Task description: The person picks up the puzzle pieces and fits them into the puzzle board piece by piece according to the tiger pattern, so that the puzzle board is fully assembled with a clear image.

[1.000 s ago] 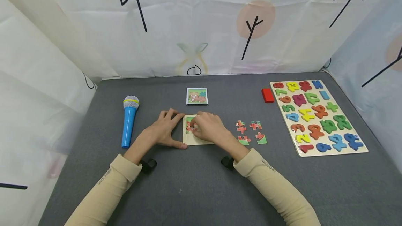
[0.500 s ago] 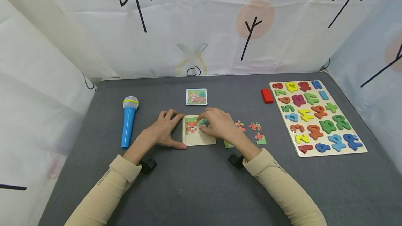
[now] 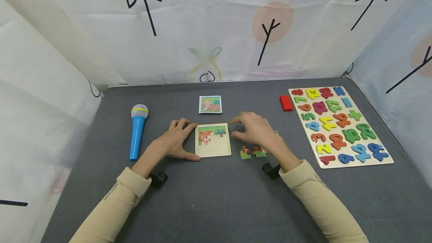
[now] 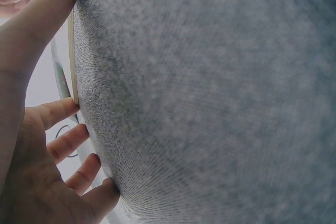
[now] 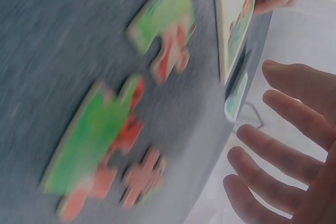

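Observation:
A small wooden puzzle board (image 3: 217, 149) lies on the grey table with tiger pieces (image 3: 204, 137) fitted at its upper left and a green strip with a tree along its top. My left hand (image 3: 177, 141) spans the board's left edge, fingers extended, thumb at the near corner and index fingertip at the far one; the left wrist view shows that fingertip against the wooden edge (image 4: 72, 66). To the board's right, my right hand (image 3: 254, 130) hovers with its fingers spread and nothing in them. Below it lie loose jigsaw pieces (image 3: 260, 152), some hidden by the hand.
A picture card (image 3: 210, 105) with a tiger scene lies behind the board. At left is a blue toy microphone (image 3: 137, 134). A red block (image 3: 286, 103) sits next to a large number board (image 3: 336, 163) at right. White printed cloth (image 3: 216, 29) surrounds the table.
My right hand has drawn away from the board to the right, uncovering the tiger pieces and green strip and passing over the loose pieces. My left hand stays at the board's left edge.

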Available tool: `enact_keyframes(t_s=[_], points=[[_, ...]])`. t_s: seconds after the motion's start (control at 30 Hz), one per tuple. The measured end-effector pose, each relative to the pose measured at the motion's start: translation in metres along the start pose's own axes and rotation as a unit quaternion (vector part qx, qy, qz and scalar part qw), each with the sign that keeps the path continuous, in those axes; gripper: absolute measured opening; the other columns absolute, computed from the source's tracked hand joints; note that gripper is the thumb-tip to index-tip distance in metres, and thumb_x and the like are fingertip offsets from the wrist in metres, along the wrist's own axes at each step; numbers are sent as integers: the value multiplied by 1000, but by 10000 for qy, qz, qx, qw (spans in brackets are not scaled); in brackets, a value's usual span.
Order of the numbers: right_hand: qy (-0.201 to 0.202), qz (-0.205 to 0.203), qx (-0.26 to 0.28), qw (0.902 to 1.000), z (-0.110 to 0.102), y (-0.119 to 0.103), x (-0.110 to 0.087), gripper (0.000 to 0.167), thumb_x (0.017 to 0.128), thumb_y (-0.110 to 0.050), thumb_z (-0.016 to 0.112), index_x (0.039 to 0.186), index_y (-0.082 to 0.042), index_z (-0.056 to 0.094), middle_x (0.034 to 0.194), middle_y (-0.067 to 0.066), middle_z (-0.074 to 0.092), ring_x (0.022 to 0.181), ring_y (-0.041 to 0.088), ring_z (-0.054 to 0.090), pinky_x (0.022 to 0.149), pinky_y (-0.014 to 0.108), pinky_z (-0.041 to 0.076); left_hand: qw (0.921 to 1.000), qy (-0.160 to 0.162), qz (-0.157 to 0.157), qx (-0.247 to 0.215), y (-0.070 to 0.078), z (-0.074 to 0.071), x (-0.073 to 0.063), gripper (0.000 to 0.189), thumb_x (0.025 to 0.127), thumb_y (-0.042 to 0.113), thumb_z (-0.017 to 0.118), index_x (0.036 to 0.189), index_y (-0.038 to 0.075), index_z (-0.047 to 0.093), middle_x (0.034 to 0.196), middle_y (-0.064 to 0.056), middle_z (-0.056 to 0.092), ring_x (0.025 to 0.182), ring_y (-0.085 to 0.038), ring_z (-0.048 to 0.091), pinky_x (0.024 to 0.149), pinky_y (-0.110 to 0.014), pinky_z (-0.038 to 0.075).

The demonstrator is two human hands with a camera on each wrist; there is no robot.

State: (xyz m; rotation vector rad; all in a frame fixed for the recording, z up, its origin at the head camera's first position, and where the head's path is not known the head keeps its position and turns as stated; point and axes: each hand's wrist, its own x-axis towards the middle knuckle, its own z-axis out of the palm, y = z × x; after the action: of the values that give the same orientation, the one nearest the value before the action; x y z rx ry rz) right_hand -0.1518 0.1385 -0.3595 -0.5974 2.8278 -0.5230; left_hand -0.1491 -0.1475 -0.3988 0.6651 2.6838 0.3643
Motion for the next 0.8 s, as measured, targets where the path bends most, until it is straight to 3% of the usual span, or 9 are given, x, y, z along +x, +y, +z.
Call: enact_keyframes(t_s=[0.13, 0.5, 0.8], points=[[38, 49, -15, 10000, -5, 10, -5, 40, 91, -23, 78, 129, -13, 72, 133, 14, 69, 120, 31, 66, 88, 51, 58, 10000, 15, -11, -3, -1, 1, 0, 113, 73, 65, 84, 160, 13, 33, 155, -20, 32, 144, -47, 28, 107, -65, 44], [-4, 212, 66, 9998, -6, 36, -19, 42, 89, -21, 80, 129, -10, 72, 120, 16, 71, 106, 31, 68, 65, 35, 52, 10000, -17, -38, -18, -1, 1, -1, 113, 73, 64, 84, 160, 14, 32, 155, -20, 32, 145, -48, 27, 108, -65, 43], [-117, 365, -6, 9993, -5, 50, -26, 40, 89, -26, 81, 125, -9, 74, 111, 14, 72, 95, 26, 66, 68, 38, 53, 10000, -5, -37, -34, -1, 2, 0, 113, 73, 64, 84, 160, 14, 32, 155, -19, 32, 145, -47, 27, 107, -65, 44]])
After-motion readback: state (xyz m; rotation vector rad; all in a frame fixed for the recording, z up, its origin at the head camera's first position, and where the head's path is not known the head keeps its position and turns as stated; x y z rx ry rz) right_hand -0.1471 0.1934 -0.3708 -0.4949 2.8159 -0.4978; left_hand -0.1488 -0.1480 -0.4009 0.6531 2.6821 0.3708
